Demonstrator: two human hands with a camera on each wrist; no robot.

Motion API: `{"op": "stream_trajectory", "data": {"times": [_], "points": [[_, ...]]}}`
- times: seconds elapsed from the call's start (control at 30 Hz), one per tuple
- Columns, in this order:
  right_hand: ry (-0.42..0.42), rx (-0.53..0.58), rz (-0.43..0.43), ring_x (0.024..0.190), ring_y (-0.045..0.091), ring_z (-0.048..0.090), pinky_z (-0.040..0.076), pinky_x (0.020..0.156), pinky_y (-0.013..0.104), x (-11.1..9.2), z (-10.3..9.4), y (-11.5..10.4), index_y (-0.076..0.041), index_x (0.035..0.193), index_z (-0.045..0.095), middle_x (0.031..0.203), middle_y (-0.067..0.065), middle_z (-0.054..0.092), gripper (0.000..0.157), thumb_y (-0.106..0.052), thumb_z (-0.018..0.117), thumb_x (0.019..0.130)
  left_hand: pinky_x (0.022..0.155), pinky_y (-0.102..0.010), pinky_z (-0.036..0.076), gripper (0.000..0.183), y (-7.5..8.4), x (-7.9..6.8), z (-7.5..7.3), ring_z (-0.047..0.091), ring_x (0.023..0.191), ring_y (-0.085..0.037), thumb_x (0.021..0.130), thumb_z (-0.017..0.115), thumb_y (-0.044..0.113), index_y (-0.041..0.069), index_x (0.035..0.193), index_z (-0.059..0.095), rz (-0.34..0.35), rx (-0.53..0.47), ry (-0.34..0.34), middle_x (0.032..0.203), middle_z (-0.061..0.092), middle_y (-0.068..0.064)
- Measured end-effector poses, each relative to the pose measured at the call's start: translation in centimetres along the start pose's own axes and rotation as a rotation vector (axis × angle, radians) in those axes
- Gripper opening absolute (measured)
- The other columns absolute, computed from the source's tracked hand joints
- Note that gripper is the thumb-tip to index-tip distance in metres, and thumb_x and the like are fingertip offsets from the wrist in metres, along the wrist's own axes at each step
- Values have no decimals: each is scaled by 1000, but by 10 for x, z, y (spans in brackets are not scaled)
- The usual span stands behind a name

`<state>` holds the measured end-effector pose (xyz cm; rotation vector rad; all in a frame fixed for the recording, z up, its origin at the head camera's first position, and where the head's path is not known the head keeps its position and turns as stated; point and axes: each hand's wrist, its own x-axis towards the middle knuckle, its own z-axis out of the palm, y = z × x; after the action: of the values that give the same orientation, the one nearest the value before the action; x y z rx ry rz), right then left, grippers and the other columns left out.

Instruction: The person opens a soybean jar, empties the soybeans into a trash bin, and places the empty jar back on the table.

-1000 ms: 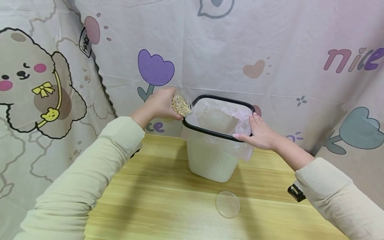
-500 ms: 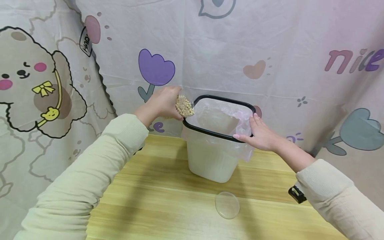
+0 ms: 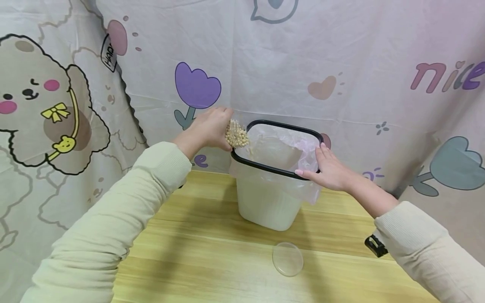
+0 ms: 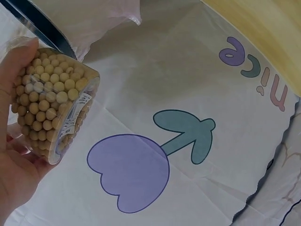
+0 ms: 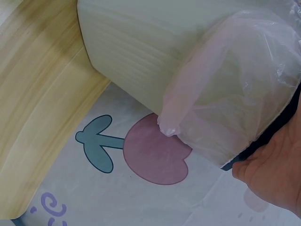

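Observation:
My left hand (image 3: 212,127) grips a clear plastic jar (image 4: 75,113) filled with round, pale yellow soybeans (image 3: 236,135). The jar is tipped, mouth toward the bin, over the left rim of a white trash bin (image 3: 269,202). A few soybeans blur below its lip, just inside the bin. A thin pinkish plastic bag (image 5: 235,80) lines the bin, folded out over the black rim (image 3: 265,167). My right hand (image 3: 333,170) rests on the rim's right front corner, fingers straight along the side and thumb across the front. The bin's bottom inside is hidden.
A clear round lid (image 3: 287,259) lies on the wood-grain table (image 3: 212,261) in front of the bin. Behind the bin hangs a printed cloth (image 3: 273,75), with another stretch of it at the left.
My left hand has moved slightly right and tipped the jar further, bringing its mouth over the bin. Soybeans now spill at the lip. My right hand stays on the rim.

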<state>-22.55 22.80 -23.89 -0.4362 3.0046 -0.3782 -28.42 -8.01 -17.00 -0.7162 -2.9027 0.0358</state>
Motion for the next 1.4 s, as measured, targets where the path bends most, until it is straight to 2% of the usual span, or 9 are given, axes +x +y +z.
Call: {"op": "stream_trajectory", "data": {"times": [0.3,0.63,0.83,1.4], "points": [[8,3,0,140,43,-7,3,115,56,0,1,1,15,141,0,150,33,-8,101,-60,42,89,107,-44,38,98,4,2,-1,43,124,-34,62,83,38,-1,136,34,31,67,17,134,47,-18],[10,11,11,140,44,-7,3,115,57,0,1,0,14,142,-1,150,32,-10,101,-61,41,89,107,-42,37,93,7,2,-1,44,122,-34,62,81,36,-1,133,36,66,107,51,129,49,-17],[7,16,20,140,45,-6,4,114,59,0,2,1,14,142,-1,150,31,-9,102,-62,41,88,109,-41,34,93,9,5,2,44,122,-33,62,81,38,-1,134,35,85,147,43,130,48,-18],[16,-18,9,140,44,-3,6,115,56,0,1,-1,16,142,2,150,33,-4,101,-61,41,89,109,-40,34,88,15,7,2,45,120,-33,62,81,35,0,130,38,130,180,82,127,49,-17]]}}
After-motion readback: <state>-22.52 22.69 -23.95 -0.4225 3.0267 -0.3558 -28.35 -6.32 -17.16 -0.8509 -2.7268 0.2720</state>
